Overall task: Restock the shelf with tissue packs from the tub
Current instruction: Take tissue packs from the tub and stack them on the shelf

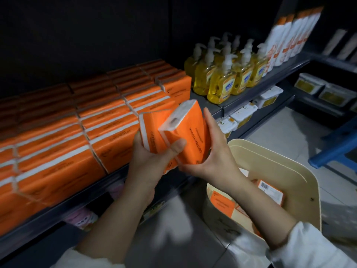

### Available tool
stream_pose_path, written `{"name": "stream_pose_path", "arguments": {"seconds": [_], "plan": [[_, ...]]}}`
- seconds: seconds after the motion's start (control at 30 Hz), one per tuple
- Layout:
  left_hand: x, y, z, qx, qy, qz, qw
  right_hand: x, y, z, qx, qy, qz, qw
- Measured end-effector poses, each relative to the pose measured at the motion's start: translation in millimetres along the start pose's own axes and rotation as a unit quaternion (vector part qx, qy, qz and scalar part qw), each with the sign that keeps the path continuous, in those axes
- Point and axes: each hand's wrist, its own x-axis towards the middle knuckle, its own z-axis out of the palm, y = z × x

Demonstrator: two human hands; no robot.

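Two orange tissue packs are held in front of the shelf edge. My left hand [152,155] grips the left tissue pack [149,130], its thumb pressing on the other one. My right hand [210,151] holds the right tissue pack [193,132], tilted, white end up. Rows of the same orange packs [77,136] fill the dark shelf [81,198] on the left. A cream tub [289,171] stands at the lower right with more packs [222,204] inside.
Yellow pump soap bottles [224,74] stand on the shelf to the right of the packs, with white and orange bottles [289,35] beyond. White lidded boxes [243,113] sit on the lower shelf. A blue stool [336,147] stands on the tiled floor at the right.
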Motion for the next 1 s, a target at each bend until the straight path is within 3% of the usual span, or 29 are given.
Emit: {"name": "stream_pose_path", "arguments": {"seconds": [0.17, 0.37, 0.43, 0.5, 0.6, 0.8, 1.0], "plan": [[0.2, -4.2, 0.3, 0.067, 0.022, 0.061, 0.996, -2.4, 2.2, -0.6, 0.067, -0.053, 0.024, 0.996], [4.6, -7.1, 5.5, 0.114, 0.001, 0.086, 0.99, 2.7, 5.5, -3.9, 0.11, -0.005, 0.051, 0.993], [10.4, -8.7, 5.5, 0.114, 0.027, 0.079, 0.99, 10.4, 7.3, -9.5, 0.214, 0.047, 0.118, 0.969], [16.7, -5.2, 4.3, 0.111, 0.068, 0.082, 0.988, 25.7, 13.1, -19.6, 0.326, 0.1, 0.197, 0.919], [23.5, 10.4, -1.1, 0.097, 0.137, 0.121, 0.978, 57.9, 23.4, -35.5, 0.417, 0.11, 0.247, 0.868], [35.6, 25.8, -16.5, 0.132, 0.208, 0.146, 0.958, 127.7, 35.6, -32.8, 0.472, 0.099, 0.283, 0.829], [53.8, 20.6, -25.4, 0.151, 0.205, 0.128, 0.958, 176.2, 37.9, 1.3, 0.44, 0.052, 0.378, 0.813]]}}
